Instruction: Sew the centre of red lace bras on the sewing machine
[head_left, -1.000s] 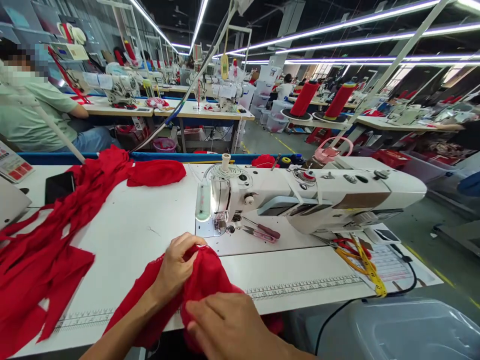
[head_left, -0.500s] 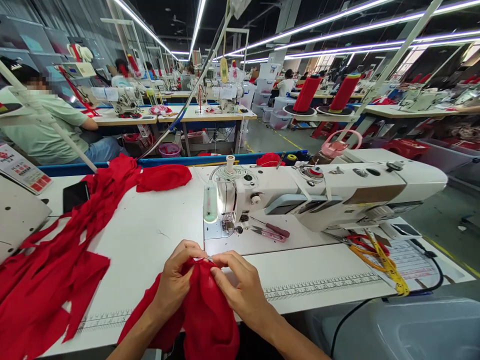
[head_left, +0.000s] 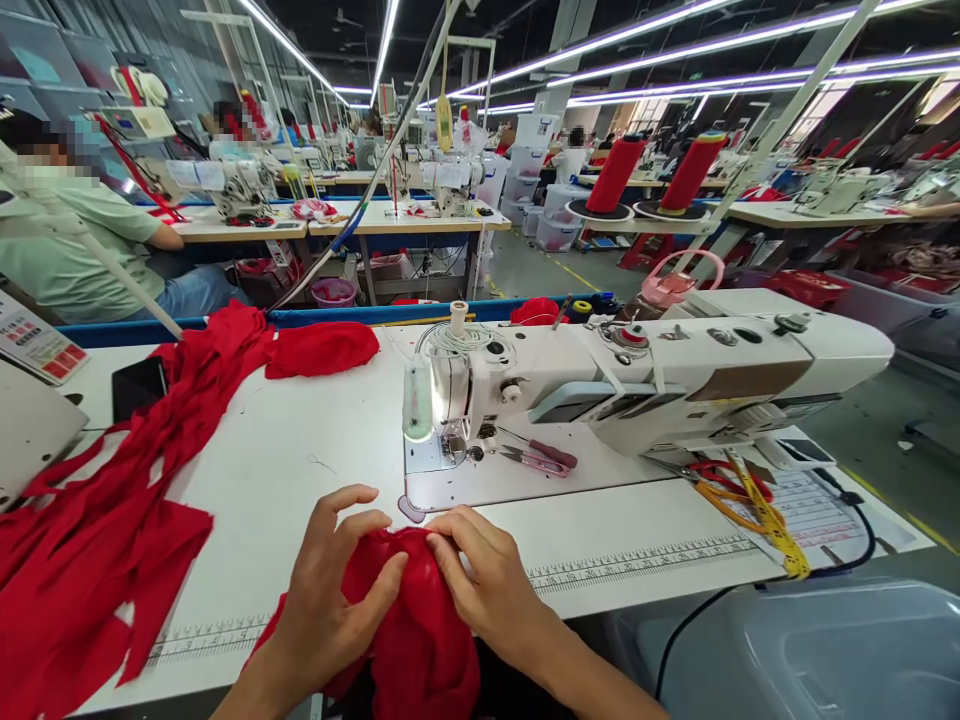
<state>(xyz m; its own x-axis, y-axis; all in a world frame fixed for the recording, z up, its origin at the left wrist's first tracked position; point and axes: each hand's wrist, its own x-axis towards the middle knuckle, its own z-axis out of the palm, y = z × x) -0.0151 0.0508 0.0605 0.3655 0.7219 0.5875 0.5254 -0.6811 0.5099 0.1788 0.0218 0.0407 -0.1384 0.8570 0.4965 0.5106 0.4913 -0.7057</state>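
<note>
A piece of red fabric hangs over the table's front edge, its gathered top edge lying just in front of the sewing machine. My right hand pinches that top edge between thumb and fingers. Beside it, my left hand is open, thumb and fingers apart around the cloth's upper left part without closing on it. Thread snips and a dark red-handled tool lie on the machine bed, beyond my hands.
A long heap of red fabric covers the left of the table, with a dark phone beside it. Orange-handled scissors and a yellow tape measure lie at the right. A co-worker sits at the far left.
My left hand has let go of the fabric's top edge, opened and shifted slightly left. My right hand keeps its pinch. The view has shifted slightly.
</note>
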